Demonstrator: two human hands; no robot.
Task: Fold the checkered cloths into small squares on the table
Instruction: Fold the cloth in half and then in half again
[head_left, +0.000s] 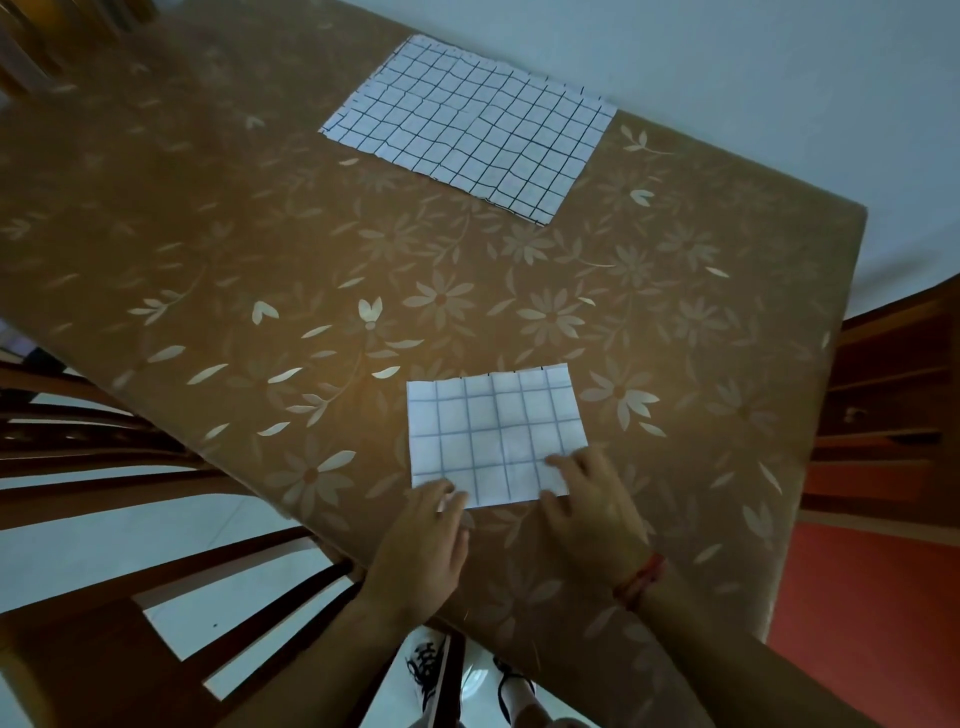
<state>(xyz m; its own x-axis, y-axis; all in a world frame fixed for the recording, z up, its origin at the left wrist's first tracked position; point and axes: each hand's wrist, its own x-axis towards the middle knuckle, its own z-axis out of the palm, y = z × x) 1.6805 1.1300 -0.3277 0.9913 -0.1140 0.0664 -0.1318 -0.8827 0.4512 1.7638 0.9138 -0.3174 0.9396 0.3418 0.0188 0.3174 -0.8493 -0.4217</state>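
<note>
Both hands meet the small folded cloth (493, 431) at its near edge, the left hand (426, 540) on the left corner and the right hand (587, 504) on the right, pinching or pressing I cannot tell, near the table's (675, 364) front edge, a bigger cloth (467, 124) spread flat well beyond.

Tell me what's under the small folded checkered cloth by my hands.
Only the flowered table cover shows around the folded cloth, which lies flat. The left hand pinches its near corner; the right hand rests on the other. Whatever is beneath is covered.
</note>
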